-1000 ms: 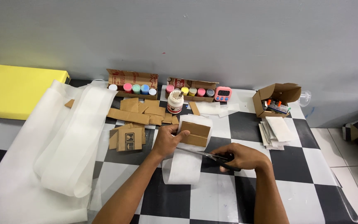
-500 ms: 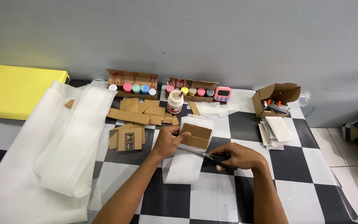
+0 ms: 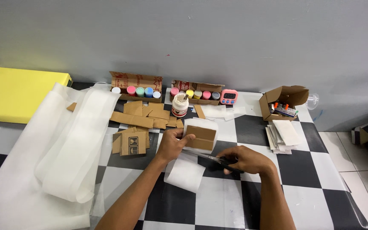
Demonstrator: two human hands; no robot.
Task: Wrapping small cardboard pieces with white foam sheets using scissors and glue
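On the checkered table [image 3: 303,179], left hand [image 3: 173,145] fingers grip cardboard piece [image 3: 200,138], right hand [image 3: 245,159] scissors [image 3: 211,158].

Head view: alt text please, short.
A person's left hand holds a cardboard piece wrapped in white sheet while the right hand cuts the sheet with scissors on a checkered table. Paint pots and cardboard scraps lie behind.

head view; looks down, forward; close over checkered table [image 3: 303,187]; faces wall [image 3: 235,38]
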